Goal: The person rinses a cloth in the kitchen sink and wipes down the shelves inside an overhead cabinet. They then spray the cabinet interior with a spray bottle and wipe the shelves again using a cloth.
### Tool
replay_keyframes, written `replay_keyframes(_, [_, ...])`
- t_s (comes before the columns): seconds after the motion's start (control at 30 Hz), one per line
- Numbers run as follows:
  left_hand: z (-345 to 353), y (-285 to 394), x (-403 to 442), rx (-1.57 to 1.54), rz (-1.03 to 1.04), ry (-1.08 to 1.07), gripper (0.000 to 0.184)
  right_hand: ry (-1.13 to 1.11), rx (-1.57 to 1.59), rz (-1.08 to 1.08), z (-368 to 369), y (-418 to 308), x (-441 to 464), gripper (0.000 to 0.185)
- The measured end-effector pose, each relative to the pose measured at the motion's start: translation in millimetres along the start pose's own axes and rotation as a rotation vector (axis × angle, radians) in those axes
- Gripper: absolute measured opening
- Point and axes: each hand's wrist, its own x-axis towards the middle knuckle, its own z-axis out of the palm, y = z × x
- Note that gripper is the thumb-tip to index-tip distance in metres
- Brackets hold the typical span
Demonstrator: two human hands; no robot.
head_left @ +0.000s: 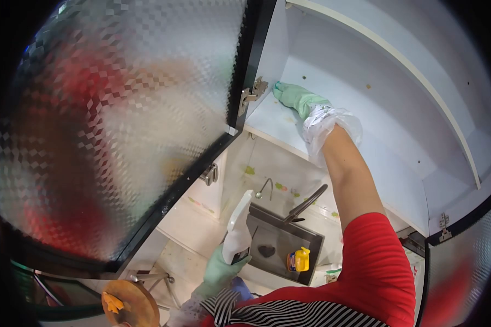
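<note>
My left hand (222, 271), in a pale green glove, is closed round a white spray bottle (237, 240) low in front of me. The bottle stands nearly upright, its nozzle end at the top. My right hand (300, 100), in the same kind of glove with a clear plastic cuff, reaches into the wall cabinet (360, 125). It presses into the lower left corner, where the bottom panel meets the side wall. Its fingers are together, and whatever may be under them is hidden.
A textured glass door (120, 125) with a black frame hangs open at left; another glass door (458, 272) is at right. Below are a sink (270, 242) with a faucet (305, 204) and a yellow container (299, 260). A round wooden board (139, 305) lies lower left.
</note>
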Motion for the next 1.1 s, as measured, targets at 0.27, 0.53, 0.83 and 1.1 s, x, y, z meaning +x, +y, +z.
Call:
replay_keyframes(0.27, [19.6,-4.9,10.3,-0.168,0.043,-0.031,0.036,-0.099,0.454,-0.168,-17.2,-37.2,-83.1,0.056])
replay_keyframes(0.53, [44.9,10.8,8.1,-0.073,-0.005,-0.063,0.035,-0.158,0.565,-0.262,-28.6,-71.0,-117.1,0.052])
replay_keyframes(0.83, [63.3,-3.2,7.9,-0.009,0.008,-0.049,0.035,-0.263,0.943,-0.355,6.3,-22.7,-112.1,0.035])
replay_keyframes(1.1, [52.5,4.4,-2.0,-0.072,-0.053,-0.06,0.035,-0.207,1.107,-0.15,-25.9,61.9,-233.6,0.028])
